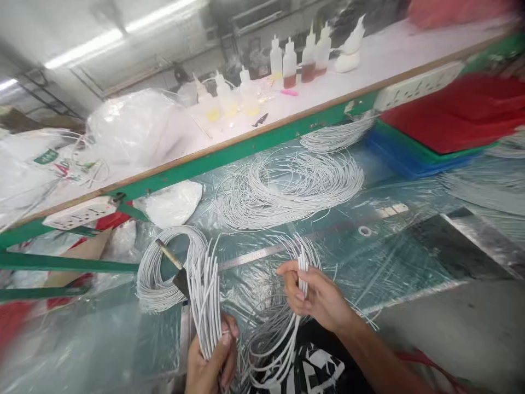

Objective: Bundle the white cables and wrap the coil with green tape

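Left hand (213,364): is gripping the larger white wire bundle (206,301), whose long axis is running near to far, its far end leaning slightly left. Smaller white wire bunch (303,265): is standing apart to the right, running roughly alongside. Right hand (322,298): is pinching that bunch, thumb against fingers, being the nearer hand to it.

My head camera faces forward and down, close above my right hand (315,295). Beyond it, the view reaches a shelf (385,54).
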Tool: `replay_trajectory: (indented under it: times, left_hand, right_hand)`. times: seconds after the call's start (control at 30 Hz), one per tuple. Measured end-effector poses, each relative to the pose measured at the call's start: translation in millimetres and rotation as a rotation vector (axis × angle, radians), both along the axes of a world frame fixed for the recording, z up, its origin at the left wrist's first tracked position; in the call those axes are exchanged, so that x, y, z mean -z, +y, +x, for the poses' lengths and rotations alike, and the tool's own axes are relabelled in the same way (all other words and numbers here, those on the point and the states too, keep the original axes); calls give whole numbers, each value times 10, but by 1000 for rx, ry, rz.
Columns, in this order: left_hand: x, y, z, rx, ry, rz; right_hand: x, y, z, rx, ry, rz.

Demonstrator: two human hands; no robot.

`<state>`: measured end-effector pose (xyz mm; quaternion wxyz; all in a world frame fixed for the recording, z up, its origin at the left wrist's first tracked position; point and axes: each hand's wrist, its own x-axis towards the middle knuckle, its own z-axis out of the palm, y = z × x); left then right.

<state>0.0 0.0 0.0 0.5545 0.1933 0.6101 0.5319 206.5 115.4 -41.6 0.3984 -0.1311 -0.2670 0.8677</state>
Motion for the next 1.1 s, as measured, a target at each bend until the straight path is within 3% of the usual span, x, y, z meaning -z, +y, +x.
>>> replay_trajectory:
  times: [0.2, 0.3, 0.43, 0.53, 0.7, 0.93, 1.1]
  left_hand:
    - [-47, 43, 80, -57, -98, 113]
    - [-50, 72, 98, -143, -152, 96]
    - [-50, 71, 100, -211, -184, 95]
    - [-37, 61, 83, -206, -225, 177]
    - [26, 52, 11, -197, -242, 266]
    - [48, 42, -33, -231, -230, 248]
    - [54, 32, -72, -132, -172, 250]
  right_hand:
    - [-52, -33, -7, -24, -47, 9]
    - [-169, -47, -66, -156, -235, 49]
    - [-382, -73, -215, -321, -659, 377]
    - [-451, -114, -364, -335, -702, 533]
    - [-407, -223, -590, -313, -740, 543]
    - [-364, -291, -761, -304, -745, 526]
    - [-303, -328, -781, -281, -776, 635]
